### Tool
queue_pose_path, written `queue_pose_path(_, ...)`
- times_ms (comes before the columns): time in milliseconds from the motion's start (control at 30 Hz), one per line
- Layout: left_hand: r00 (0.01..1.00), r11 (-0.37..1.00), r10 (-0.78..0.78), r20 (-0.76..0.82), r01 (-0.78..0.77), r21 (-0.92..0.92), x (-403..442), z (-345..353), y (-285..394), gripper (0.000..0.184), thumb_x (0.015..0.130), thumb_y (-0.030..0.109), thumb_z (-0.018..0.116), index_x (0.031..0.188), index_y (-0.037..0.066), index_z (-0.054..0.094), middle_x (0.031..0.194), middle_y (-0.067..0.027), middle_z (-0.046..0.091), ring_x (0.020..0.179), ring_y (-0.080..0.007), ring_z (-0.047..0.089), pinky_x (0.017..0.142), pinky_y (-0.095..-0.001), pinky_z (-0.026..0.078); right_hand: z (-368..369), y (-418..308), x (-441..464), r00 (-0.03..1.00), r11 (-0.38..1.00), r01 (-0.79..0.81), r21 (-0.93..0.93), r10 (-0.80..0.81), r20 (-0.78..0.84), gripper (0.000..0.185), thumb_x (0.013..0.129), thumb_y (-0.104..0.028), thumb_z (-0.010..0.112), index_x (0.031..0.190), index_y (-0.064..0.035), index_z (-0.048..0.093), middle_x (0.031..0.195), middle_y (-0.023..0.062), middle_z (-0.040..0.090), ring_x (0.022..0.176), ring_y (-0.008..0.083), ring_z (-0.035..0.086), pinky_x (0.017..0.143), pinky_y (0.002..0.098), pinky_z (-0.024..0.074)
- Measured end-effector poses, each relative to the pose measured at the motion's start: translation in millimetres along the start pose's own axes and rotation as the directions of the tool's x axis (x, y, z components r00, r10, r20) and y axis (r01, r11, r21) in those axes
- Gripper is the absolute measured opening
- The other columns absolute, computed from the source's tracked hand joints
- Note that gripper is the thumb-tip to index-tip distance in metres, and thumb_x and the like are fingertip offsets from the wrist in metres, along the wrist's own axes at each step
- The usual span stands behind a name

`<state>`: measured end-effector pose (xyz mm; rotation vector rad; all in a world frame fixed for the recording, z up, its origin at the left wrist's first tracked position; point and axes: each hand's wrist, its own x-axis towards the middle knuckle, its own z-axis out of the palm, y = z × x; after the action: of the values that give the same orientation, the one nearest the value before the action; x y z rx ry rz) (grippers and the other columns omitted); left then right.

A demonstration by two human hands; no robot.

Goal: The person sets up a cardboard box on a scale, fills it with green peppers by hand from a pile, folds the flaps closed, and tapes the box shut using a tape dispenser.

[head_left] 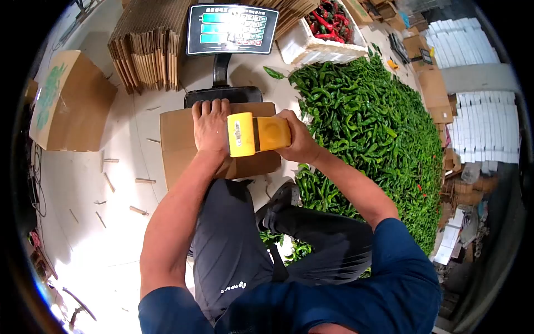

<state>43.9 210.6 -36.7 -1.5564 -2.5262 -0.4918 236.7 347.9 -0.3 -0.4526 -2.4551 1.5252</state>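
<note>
A brown cardboard box (181, 139) sits in front of my knees at the foot of a digital scale. My left hand (212, 127) lies on its top, fingers stretched toward the far edge and pressing on the cardboard. In my right hand (297, 136) is a yellow tape dispenser (241, 135), held over the right half of the box close beside my left hand. My right fingers wrap its right end and are partly hidden. Whether the dispenser touches the box cannot be made out.
The scale's lit display (232, 30) stands behind the box. Flattened cartons (147, 44) are stacked at the back left, near another box (75, 103). Green peppers (367, 122) are heaped on the right. A white foam crate (297, 47) holds red peppers.
</note>
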Motion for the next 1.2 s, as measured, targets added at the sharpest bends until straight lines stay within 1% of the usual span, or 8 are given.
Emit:
queue_pose_path(167,0.999,0.996,-0.023,0.037,0.026,-0.088,4.3,3.8,-2.0,0.033,0.09,0.024,0.055,0.117,0.005,0.059,0.114,-0.0121,0.064,0.117,-0.0315,0.056,0.111,-0.0468,0.034,-6.6,-11.0,6.3,0.999,0.972,0.046,-0.231,-0.039,0.037,0.054,0.079,-0.008,0.078,0.123,-0.0046,0.045,0.107,0.0088,0.058,0.101,0.0183,0.059,0.089,0.0322,0.0488)
queue_pose_path(233,1.0,0.989,-0.013,0.003,0.013,-0.149,1.2,-0.4,-4.1,0.034,0.089,0.022,0.056,0.118,0.005,0.059,0.115,-0.012,0.064,0.118,-0.0301,0.056,0.111,-0.0445,0.034,-5.7,-5.3,4.1,0.999,0.974,0.045,-0.221,-0.041,0.022,0.057,0.076,-0.008,0.077,0.123,-0.0041,0.045,0.106,0.0157,0.06,0.099,0.03,0.062,0.088,0.0379,0.051)
queue_pose_path(333,0.983,0.852,-0.042,-0.179,-0.058,-0.521,-3.7,-2.7,-14.9,0.032,0.092,0.027,0.059,0.112,0.003,0.066,0.118,-0.0133,0.067,0.11,-0.0281,0.063,0.101,-0.045,0.046,-5.3,-11.0,-0.2,1.0,0.964,0.013,-0.265,-0.014,-0.002,0.059,0.075,-0.008,0.077,0.124,-0.004,0.045,0.106,0.0195,0.061,0.098,0.0368,0.065,0.086,0.0414,0.0527)
queue_pose_path(433,0.81,0.18,-0.427,0.401,0.511,-0.841,-21.5,-42.0,-18.1,0.038,0.1,0.034,0.056,0.109,-0.001,0.068,0.111,-0.0149,0.07,0.098,-0.0253,0.069,0.086,-0.0399,0.054,-5.7,-20.2,-1.2,1.0,0.942,-0.002,-0.334,-0.003,-0.014,0.059,0.075,-0.009,0.078,0.124,-0.0043,0.044,0.107,0.0204,0.061,0.099,0.0383,0.066,0.085,0.042,0.0536)
queue_pose_path(567,0.529,-0.463,-0.155,0.834,0.707,-0.535,-41.9,-109.4,-9.2,0.04,0.101,0.036,0.059,0.108,-0.003,0.065,0.097,-0.0093,0.069,0.081,-0.0182,0.066,0.074,-0.0306,0.054,-5.5,-24.1,0.5,1.0,0.921,0.024,-0.389,-0.028,-0.004,0.056,0.078,-0.011,0.08,0.121,-0.0058,0.046,0.106,0.0176,0.061,0.096,0.0333,0.066,0.083,0.0398,0.0531)
queue_pose_path(700,0.676,-0.405,-0.172,0.716,0.614,-0.677,-48.9,-113.2,0.0,0.032,0.101,0.032,0.061,0.104,0.001,0.068,0.091,-0.0056,0.069,0.077,-0.0121,0.064,0.072,-0.0273,0.051,-6.1,-26.3,1.3,1.0,0.934,0.012,-0.357,-0.011,0.004,0.056,0.079,-0.016,0.082,0.121,-0.0056,0.047,0.107,0.0176,0.062,0.097,0.0347,0.066,0.083,0.0401,0.0535)
queue_pose_path(1000,0.691,-0.211,-0.396,0.604,0.572,-0.793,-41.6,-104.0,10.9,0.025,0.097,0.022,0.064,0.095,-0.003,0.07,0.081,-0.0061,0.069,0.074,-0.0133,0.065,0.066,-0.028,0.049,-7.8,-33.2,1.5,1.0,0.929,0.029,-0.369,-0.024,0.019,0.058,0.08,-0.018,0.082,0.125,-0.0048,0.048,0.11,0.0175,0.063,0.1,0.0337,0.066,0.085,0.0399,0.0534)
queue_pose_path(1200,0.797,0.335,-0.547,0.258,0.49,-0.805,-39.0,-105.9,20.6,0.022,0.097,0.021,0.067,0.092,-0.001,0.068,0.078,-0.014,0.071,0.069,-0.0201,0.066,0.067,-0.0355,0.053,-9.6,-29.9,-0.6,0.999,0.954,0.046,-0.295,-0.044,0.013,0.06,0.079,-0.014,0.08,0.128,-0.0049,0.046,0.111,0.0164,0.063,0.101,0.0324,0.066,0.087,0.0392,0.0529)
